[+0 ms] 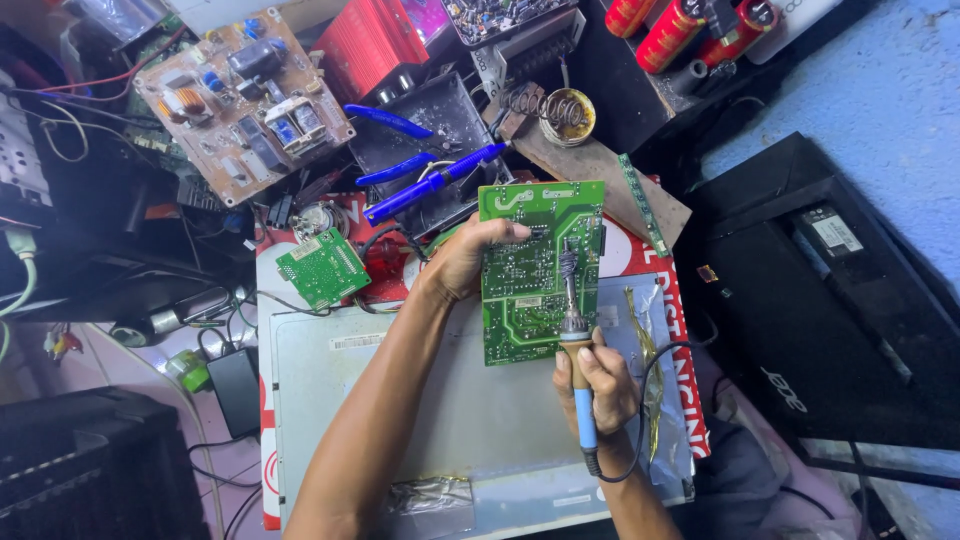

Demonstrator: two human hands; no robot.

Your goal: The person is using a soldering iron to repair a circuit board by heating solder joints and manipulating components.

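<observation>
Here, head view, from above:
Left hand: the left hand (462,262) grips the left edge of a green rectangular printed circuit board (535,270), thumb over its solder side, fingers closed round the edge.
Board: held tilted up above a large grey metal panel back (470,410), solder side facing the camera.
Right hand: the right hand (598,385) is closed round the blue handle of a soldering iron with an orange collar (577,350); its dark metal tip rests on the board's right half.
Cable: the iron's black cord (650,400) loops from the handle's end round the right wrist.
Beneath: the grey panel lies on a red and white printed sheet (690,390).
Left of the board: a small green square circuit board (323,267) lies just beside the left wrist, apart from it.
Behind the board: blue-handled pliers (395,150) and a blue-handled tool (430,185) lie across a dark metal tray (450,110), the tool's end close to the board's top left corner.
Further back: a brown circuit board with coils and capacitors (240,100); a coiled wire iron stand (555,108) on a wooden strip.
Top right: red cylindrical capacitors (670,30).
Right: a black monitor casing (840,290) lies on the blue floor.
</observation>
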